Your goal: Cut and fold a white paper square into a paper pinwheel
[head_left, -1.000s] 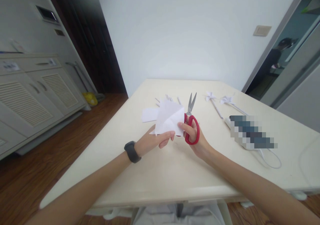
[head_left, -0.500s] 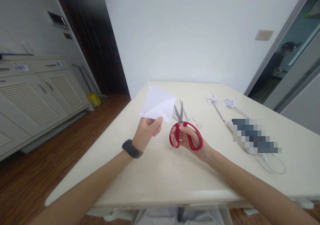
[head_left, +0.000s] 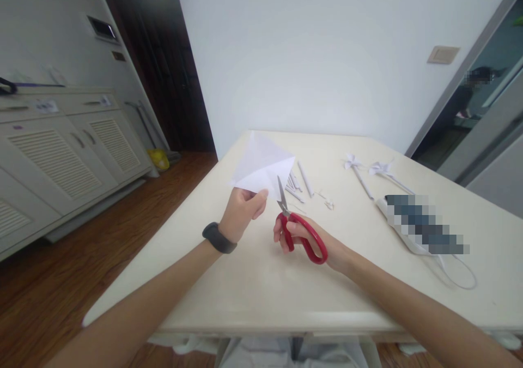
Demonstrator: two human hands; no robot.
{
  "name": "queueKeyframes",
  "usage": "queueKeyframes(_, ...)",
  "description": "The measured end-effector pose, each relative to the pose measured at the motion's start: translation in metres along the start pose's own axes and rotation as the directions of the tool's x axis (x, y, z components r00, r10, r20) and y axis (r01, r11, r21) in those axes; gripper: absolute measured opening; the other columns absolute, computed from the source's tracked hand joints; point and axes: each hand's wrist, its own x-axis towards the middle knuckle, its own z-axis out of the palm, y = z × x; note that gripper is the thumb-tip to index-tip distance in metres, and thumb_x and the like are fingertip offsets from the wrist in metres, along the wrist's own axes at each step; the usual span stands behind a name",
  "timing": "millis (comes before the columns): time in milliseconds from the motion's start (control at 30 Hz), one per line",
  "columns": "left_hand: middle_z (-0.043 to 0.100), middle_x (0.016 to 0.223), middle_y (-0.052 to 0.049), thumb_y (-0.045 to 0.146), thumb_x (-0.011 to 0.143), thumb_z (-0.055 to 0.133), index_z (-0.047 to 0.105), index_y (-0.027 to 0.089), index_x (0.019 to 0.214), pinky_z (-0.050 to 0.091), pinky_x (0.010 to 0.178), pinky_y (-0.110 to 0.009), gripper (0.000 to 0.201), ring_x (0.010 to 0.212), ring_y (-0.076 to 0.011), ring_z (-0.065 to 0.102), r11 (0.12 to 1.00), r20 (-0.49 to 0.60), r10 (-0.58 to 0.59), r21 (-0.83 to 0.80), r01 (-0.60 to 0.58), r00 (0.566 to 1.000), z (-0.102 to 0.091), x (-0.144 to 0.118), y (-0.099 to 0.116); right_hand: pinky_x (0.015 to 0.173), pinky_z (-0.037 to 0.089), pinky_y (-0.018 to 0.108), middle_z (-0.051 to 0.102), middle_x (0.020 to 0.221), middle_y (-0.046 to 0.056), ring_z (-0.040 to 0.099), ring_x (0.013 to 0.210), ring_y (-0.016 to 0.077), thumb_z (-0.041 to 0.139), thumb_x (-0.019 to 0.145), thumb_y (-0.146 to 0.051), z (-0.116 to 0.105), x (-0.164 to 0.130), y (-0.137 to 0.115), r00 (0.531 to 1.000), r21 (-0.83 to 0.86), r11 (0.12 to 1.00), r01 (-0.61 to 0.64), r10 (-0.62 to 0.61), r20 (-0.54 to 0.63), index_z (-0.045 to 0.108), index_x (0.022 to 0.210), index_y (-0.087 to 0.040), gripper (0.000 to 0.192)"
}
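Observation:
A creased square of white paper [head_left: 261, 164] is pinched at its near edge by my left hand [head_left: 246, 207], thumb on top, and is held above the table. My right hand [head_left: 300, 234] grips red-handled scissors [head_left: 310, 243], with fingers through the loops. The scissor blades point away from me at the right-hand corner of the paper. One blade lies over the paper's face, and the other is mostly hidden behind it. Several rolled white paper sticks [head_left: 306, 178] lie on the table just beyond the scissors.
Two white paper pinwheels on sticks, the left pinwheel [head_left: 352, 162] and the right pinwheel [head_left: 382, 168], lie at the right of the cream table [head_left: 253, 302]. Nearer is a pouch-like item [head_left: 425, 224], partly blurred, with a white strap. Small paper scraps [head_left: 329, 203] lie mid-table.
The scissors have moved left and turned toward the paper, so their blades now overlap its right corner. They were apart from it before. The view has shifted slightly.

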Motion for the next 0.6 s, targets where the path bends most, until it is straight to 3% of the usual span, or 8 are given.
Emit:
queueKeyframes(400, 0.03, 0.038, 0.007, 0.021, 0.086, 0.045, 0.032, 0.018, 0.047, 0.024, 0.045, -0.026, 0.041, 0.038, -0.0059, 0.029, 0.995, 0.057, 0.007, -0.104, -0.001, 0.998, 0.0025, -0.0016, 0.0032, 0.059, 0.036, 0.029, 0.052, 0.062, 0.0, 0.047, 0.058, 0.0125, 0.049, 0.083, -0.049, 0.0014, 0.0005, 0.0022, 1.0, -0.011, 1.0, -0.02, 0.02, -0.023, 0.056, 0.081, -0.016, 0.034)
queueKeyframes(600, 0.035, 0.041, 0.006, 0.028, 0.086, 0.047, 0.037, 0.018, 0.048, 0.03, 0.047, -0.026, 0.041, 0.04, -0.0079, 0.035, 0.999, 0.062, -0.043, -0.003, 0.043, 0.997, 0.0044, -0.0049, 0.0027, 0.056, 0.034, 0.028, 0.051, 0.06, 0.0, 0.047, 0.059, 0.0135, 0.048, 0.083, -0.052, 0.0006, -0.0021, 0.0004, 0.999, -0.025, 0.999, -0.034, 0.033, -0.042, 0.057, 0.081, -0.016, 0.036)
